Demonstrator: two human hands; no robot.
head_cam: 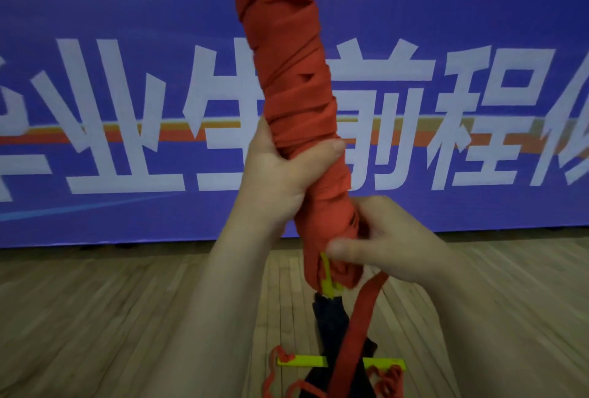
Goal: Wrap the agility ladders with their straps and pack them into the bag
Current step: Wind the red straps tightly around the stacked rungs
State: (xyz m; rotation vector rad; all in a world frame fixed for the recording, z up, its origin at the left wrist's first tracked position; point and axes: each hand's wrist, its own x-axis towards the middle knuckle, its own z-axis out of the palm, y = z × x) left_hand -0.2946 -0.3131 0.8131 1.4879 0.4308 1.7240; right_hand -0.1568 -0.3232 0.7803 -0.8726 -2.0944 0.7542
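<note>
- Between the two hands, holding the wrapped ladder bundle [296, 85] nearly upright, long axis leaning a little left toward the top, top end cut by the frame.
- Gripping its middle with the left hand [283, 171], fingers curled round, thumb across the front.
- Pinching the loose strap tail [361, 321] against the bottom end with the right hand [385, 244], the nearer one to it.
- Hanging from there down-left toward the wooden floor [127, 318], across what seems the dark bag [331, 318] and a yellow rung [306, 361] lying crosswise.
- Probably next: tucking the tail in.
</note>
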